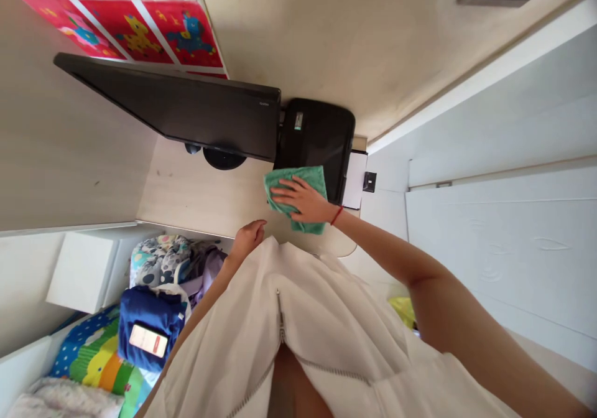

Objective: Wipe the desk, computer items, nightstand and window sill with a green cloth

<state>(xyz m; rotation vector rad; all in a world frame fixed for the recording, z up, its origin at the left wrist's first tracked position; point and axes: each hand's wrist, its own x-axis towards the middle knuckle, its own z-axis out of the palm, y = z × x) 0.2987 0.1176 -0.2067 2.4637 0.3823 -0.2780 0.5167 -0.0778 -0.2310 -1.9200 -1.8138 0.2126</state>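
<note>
On a pale wooden desk (196, 194) seen from above, the person's right hand (301, 199) lies flat with fingers spread, pressing a green cloth (298, 185) against the desktop just in front of a black printer (319, 138). The left hand (247, 236) rests loosely curled at the desk's near edge, holding nothing. The cloth is a soft, slightly fuzzy teal-green rag, bunched and folded under the palm, its far edge touching the printer's front. A dark monitor (186, 107) stands just beside the cloth on a round base. The likely risk is that a wide sweep could push the cloth into the printer or monitor base and nudge either one, or snag a cable behind them. Folded clothes (149, 325) lie below the desk.
</note>
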